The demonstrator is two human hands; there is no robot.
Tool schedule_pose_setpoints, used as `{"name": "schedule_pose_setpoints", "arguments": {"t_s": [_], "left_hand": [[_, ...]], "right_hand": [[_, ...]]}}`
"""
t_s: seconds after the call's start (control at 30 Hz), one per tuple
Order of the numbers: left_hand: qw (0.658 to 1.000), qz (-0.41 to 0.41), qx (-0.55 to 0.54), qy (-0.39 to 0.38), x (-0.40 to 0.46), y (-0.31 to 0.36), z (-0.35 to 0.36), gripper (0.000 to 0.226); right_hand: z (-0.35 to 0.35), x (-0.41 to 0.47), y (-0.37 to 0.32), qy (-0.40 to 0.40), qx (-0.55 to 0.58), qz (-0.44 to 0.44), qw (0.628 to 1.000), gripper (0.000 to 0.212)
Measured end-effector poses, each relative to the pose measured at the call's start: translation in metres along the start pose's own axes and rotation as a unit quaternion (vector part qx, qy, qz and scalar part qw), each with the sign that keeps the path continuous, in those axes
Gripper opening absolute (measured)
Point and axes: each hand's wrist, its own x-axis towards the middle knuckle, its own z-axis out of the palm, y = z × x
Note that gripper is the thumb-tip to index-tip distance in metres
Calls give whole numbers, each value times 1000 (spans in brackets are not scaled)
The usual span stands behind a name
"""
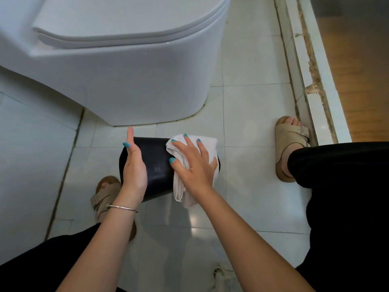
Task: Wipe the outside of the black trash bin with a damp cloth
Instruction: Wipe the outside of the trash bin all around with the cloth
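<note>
A white toilet [117, 66] with its lid closed fills the upper left of the view, its base meeting the pale tiled floor [252, 106]. Along the right side runs a white threshold [309, 66] with chipped, worn edges, and beyond it lies a wooden floor [357, 66]. The person crouches over the scene in black trousers [336, 163], with a tan sandal [292, 144] on the right foot beside the threshold and the other sandal [105, 194] on the left foot near the bin. The black trash bin [156, 165] sits on the floor tiles just in front of the toilet base, between the two feet and tilted away from upright, so that its curved outer wall faces the camera. The white cloth [197, 142] is draped over the right-hand portion of the bin, with a folded end hanging down past its lower edge. The right hand [194, 165] lies flat on the cloth, fingers spread and extended, pressing the cloth against the bin wall. The left hand [133, 165] is set against the left side of the bin, fingers straight and together, thumb apart, bracing the bin without curling around it. A thin silver bangle [122, 208] encircles the left wrist. Both hands show teal-painted nails.
</note>
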Motion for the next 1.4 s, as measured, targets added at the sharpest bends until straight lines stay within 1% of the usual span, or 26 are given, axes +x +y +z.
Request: {"name": "schedule_pose_setpoints", "arguments": {"t_s": [0.1, 0.2, 0.3, 0.4, 0.47, 0.6, 0.73, 0.83, 0.9, 0.93, 1.03, 1.13, 1.27, 1.4], "left_hand": [[999, 28, -12, -33, -3, 2, 10, 49], [994, 23, -75, -73, 2, 10, 26, 51], [986, 29, -134, -90, 5, 13, 35, 54], [988, 24, -114, -101, 2, 19, 41, 55], [991, 33, -82, -102, 2, 24, 41, 55], [993, 39, -40, -100, 4, 25, 36, 54], [989, 63, -17, -133, -3, 23, 40, 54], [986, 69, -7, -153, -5, 25, 44, 60], [985, 72, -12, -158, -8, 25, 45, 66], [985, 74, -15, -156, -10, 25, 46, 65], [987, 76, 7, -141, -3, 23, 52, 53], [990, 62, -5, -126, 0, 22, 52, 49], [992, 69, -19, -107, 5, 20, 53, 51], [989, 82, -7, -124, 8, 22, 55, 52]], "right_hand": [[-1, -9, -13, 1, 29, -27, 999, 47], [-7, -14, -29, -5, 61, -60, 996, 49], [-16, -9, -25, -13, 73, -56, 996, 48], [-22, -4, -9, 3, 98, -55, 994, 48], [-22, 0, 3, 16, 112, -34, 993, 46], [-23, 7, 34, 46, 111, 52, 991, 51], [-22, 5, 55, 94, 178, 165, 965, 43], [-22, -3, 44, 104, 187, 185, 959, 38], [-21, -8, 32, 94, 190, 165, 963, 36], [-21, -11, 26, 92, 198, 143, 965, 35], [-20, -17, -3, 73, 216, 47, 972, 38], [-17, -22, -28, 38, 185, -15, 982, 40], [-16, -7, -18, 43, 165, -38, 985, 45], [-19, 13, -18, 37, 176, -18, 984, 44]]}}
